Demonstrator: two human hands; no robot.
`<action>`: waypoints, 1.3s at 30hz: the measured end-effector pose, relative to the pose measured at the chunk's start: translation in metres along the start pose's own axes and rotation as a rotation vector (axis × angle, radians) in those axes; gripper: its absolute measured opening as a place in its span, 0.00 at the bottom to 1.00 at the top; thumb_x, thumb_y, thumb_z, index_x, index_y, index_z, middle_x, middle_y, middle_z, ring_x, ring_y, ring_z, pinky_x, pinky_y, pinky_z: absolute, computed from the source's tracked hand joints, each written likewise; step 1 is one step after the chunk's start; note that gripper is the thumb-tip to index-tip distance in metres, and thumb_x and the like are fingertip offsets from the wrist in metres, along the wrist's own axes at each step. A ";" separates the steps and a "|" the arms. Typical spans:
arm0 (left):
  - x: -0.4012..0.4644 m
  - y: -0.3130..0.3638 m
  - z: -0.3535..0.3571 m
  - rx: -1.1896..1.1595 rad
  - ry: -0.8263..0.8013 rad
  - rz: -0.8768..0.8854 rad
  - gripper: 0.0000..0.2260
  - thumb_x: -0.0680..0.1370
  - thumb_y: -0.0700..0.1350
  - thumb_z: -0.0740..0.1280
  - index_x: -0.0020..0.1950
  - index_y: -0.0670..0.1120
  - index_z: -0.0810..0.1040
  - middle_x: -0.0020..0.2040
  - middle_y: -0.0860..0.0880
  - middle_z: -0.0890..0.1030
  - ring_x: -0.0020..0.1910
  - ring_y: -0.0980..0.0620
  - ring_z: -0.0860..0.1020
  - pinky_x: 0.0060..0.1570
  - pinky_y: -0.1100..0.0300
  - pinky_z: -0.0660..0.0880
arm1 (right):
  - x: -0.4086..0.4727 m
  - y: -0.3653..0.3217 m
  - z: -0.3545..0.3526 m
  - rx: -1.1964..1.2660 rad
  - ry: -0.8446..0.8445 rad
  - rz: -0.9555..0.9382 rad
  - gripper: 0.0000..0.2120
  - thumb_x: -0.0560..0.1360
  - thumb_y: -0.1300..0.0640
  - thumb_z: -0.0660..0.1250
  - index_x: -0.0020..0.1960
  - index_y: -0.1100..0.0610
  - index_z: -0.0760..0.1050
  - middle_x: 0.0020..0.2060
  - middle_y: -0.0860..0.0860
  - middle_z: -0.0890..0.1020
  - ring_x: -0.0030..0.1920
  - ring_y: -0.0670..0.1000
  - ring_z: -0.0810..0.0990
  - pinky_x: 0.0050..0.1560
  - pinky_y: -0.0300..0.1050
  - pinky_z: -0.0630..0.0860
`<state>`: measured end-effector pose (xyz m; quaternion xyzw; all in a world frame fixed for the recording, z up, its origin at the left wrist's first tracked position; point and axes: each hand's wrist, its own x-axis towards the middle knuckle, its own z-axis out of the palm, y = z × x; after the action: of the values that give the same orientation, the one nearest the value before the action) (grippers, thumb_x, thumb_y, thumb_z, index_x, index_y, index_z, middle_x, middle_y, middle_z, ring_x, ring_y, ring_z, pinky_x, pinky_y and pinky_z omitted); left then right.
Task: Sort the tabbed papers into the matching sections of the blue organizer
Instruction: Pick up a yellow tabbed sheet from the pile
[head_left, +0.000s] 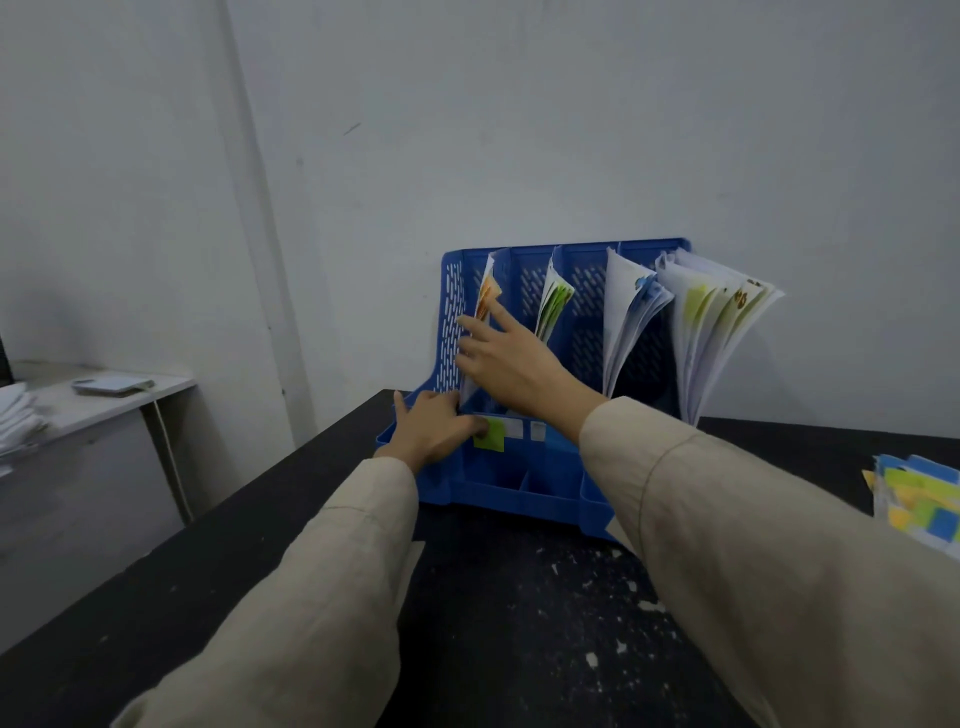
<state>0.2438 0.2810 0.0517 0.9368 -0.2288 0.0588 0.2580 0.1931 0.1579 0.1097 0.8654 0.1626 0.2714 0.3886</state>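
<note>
— Resting where, the left hand (434, 423)?
— It is lying flat, fingers straight, on the front lip of the organizer (519, 478), which is standing on the bench (311, 519) against the wall.
— And the right hand (511, 353)?
— It is spreading open fingers against the orange-tabbed papers (485, 301) in the leftmost section, gripping nothing.
— More papers?
— A tabbed stack (919, 499) is lying at the bench's right edge.

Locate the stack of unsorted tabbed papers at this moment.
In the head view, the unsorted stack lies on the black table at the far right edge, right of the blue organizer.
</note>
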 end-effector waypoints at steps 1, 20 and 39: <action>0.000 0.000 0.001 0.018 0.018 0.002 0.15 0.63 0.59 0.57 0.35 0.47 0.70 0.41 0.50 0.73 0.58 0.44 0.71 0.70 0.38 0.46 | -0.001 -0.001 0.001 0.018 -0.016 -0.004 0.17 0.81 0.59 0.55 0.68 0.59 0.68 0.67 0.56 0.71 0.74 0.58 0.57 0.72 0.63 0.45; -0.018 0.004 0.005 0.063 0.189 -0.041 0.18 0.73 0.51 0.65 0.61 0.48 0.74 0.65 0.46 0.70 0.69 0.44 0.62 0.69 0.34 0.48 | -0.020 -0.001 -0.001 0.091 0.038 -0.003 0.22 0.80 0.59 0.54 0.73 0.57 0.59 0.76 0.57 0.54 0.76 0.57 0.46 0.71 0.68 0.42; -0.149 0.165 0.093 -0.089 0.027 0.361 0.15 0.78 0.44 0.62 0.65 0.51 0.74 0.68 0.50 0.68 0.69 0.50 0.62 0.72 0.39 0.44 | -0.245 0.021 -0.009 0.447 0.037 0.433 0.21 0.70 0.58 0.52 0.57 0.56 0.78 0.55 0.54 0.80 0.60 0.57 0.76 0.59 0.60 0.69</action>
<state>0.0351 0.1675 0.0133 0.8675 -0.3920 0.1064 0.2873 -0.0067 0.0288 0.0463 0.9389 0.0369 0.3210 0.1188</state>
